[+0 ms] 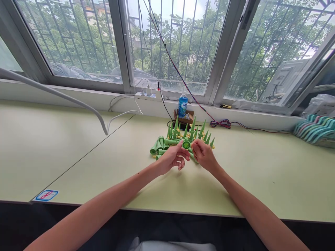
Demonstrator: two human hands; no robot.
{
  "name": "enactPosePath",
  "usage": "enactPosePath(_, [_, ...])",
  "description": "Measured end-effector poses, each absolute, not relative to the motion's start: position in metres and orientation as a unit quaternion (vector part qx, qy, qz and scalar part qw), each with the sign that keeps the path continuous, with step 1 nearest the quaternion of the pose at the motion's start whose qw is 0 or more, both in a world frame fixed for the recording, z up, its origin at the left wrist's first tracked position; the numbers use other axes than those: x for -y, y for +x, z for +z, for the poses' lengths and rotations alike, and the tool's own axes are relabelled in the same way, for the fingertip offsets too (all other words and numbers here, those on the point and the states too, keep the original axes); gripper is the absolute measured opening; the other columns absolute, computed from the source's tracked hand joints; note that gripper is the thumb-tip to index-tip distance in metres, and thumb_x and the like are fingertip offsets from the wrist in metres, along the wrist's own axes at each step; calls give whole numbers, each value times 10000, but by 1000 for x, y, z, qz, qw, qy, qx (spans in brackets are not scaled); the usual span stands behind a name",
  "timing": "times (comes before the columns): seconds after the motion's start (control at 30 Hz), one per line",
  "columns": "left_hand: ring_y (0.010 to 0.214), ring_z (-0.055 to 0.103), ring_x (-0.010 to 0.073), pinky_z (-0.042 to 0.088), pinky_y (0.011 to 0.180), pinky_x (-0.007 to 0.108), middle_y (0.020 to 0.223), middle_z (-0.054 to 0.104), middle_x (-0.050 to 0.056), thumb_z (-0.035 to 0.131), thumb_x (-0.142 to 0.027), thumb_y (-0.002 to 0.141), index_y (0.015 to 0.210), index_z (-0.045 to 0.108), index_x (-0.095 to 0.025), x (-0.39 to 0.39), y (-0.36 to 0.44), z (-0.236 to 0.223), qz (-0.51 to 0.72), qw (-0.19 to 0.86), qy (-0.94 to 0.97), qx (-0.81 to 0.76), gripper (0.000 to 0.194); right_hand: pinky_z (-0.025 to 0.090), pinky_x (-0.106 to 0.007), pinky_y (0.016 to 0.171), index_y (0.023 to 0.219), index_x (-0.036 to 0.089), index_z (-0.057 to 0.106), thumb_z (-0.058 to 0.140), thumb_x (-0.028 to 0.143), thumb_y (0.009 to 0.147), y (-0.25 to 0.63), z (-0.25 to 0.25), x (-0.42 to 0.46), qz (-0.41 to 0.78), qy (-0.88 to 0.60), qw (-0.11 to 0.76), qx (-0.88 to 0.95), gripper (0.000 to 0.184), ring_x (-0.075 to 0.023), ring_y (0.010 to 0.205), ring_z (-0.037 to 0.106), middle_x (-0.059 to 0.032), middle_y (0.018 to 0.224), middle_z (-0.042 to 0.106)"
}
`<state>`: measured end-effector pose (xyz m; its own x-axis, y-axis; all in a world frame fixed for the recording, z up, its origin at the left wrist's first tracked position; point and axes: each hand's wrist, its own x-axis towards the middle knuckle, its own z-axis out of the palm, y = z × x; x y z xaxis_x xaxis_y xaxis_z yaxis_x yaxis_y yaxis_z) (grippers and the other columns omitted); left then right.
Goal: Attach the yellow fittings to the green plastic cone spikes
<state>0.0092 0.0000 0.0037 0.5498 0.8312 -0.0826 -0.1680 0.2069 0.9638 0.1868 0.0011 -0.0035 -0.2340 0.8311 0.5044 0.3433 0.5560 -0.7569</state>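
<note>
While our left hand [174, 159] pinched one green cone [186, 144], its lower fingers loosely parted, our right hand [205, 156] was curled beside it, contents indeterminable. On the table [248, 167]: upright cones [176, 128] behind, seemingly done; lying cones [160, 143], leftward, seemed outstanding.

Both forearms [112, 192] are bare; the clothing [172, 246] is pale grey.

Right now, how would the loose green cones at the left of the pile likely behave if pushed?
The green cones would likely roll in a curve, since they taper and lie on their sides. Their open, seemingly hollow wide ends suggest they're light for their size. Their evenly round walls look fairly stiff.
</note>
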Motion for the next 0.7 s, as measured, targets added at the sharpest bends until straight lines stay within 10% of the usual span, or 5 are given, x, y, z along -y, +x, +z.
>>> enactPosePath(0.7, [513, 516, 66, 395, 407, 190, 825, 567, 47, 566, -606, 814, 869, 533, -144, 0, 2, 4, 343, 706, 561, -262, 466, 283, -234, 455, 715, 217, 393, 403, 440, 956, 188, -8, -3, 265, -396, 454, 753, 329, -100, 461, 355, 54, 535, 375])
